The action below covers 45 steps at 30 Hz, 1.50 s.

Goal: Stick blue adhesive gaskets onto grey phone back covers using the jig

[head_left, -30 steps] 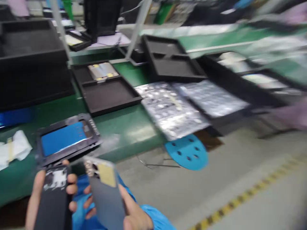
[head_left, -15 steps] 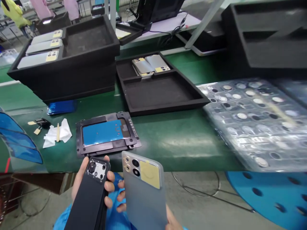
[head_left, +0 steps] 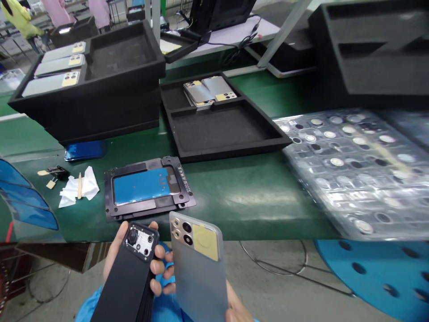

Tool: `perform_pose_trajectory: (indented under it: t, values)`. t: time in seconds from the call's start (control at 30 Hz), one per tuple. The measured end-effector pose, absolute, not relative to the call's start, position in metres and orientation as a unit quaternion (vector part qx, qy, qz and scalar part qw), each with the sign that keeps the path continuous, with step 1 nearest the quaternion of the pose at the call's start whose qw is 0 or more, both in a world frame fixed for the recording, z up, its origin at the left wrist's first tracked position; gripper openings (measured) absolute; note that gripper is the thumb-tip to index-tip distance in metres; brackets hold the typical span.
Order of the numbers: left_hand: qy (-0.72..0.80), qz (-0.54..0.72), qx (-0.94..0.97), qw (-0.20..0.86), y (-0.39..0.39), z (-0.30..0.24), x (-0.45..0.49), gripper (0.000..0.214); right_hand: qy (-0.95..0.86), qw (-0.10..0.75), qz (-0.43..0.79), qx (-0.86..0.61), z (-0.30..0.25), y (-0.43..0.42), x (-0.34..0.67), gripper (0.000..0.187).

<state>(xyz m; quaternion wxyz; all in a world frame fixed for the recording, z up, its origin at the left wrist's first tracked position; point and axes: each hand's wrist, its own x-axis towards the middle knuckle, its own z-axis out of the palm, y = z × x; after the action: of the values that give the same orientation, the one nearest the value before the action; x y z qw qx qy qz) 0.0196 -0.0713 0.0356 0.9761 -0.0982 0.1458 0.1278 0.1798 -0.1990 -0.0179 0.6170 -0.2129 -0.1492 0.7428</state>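
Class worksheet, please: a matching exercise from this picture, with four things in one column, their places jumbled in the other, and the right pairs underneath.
Things
1. black phone-shaped stack
2. grey panel with yellow sticker
3. tan stick
4. blue sheet

Places
A. on the crumpled white piece
B. in the right hand
C. inside the dark frame
D. in the left hand

Pairs: 1-D, 2-B, 3-A, 4-C
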Motion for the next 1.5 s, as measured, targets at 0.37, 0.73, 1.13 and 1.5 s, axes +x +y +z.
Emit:
perform_pose_trajectory:
  t: [0.37,0.73,1.13,1.5]
  values:
    - [0.176,0.143,-0.113,0.967,-0.078,0.033,0.021,0.039,-0.141,0.631,0.737,-0.197,-0.023,-0.200,0.176,0.087]
    - [0.201,0.157,-0.095,0.962,-0.081,0.024,0.022,0.043,-0.126,0.633,0.729,-0.229,-0.011,-0.202,0.177,0.085]
    - [0.180,0.115,-0.108,0.971,-0.079,0.015,0.016,0.035,-0.116,0.627,0.731,-0.245,-0.013,-0.205,0.177,0.087]
    - [0.164,0.104,-0.104,0.975,-0.082,0.005,0.010,0.045,-0.137,0.586,0.753,-0.267,-0.008,-0.202,0.180,0.094]
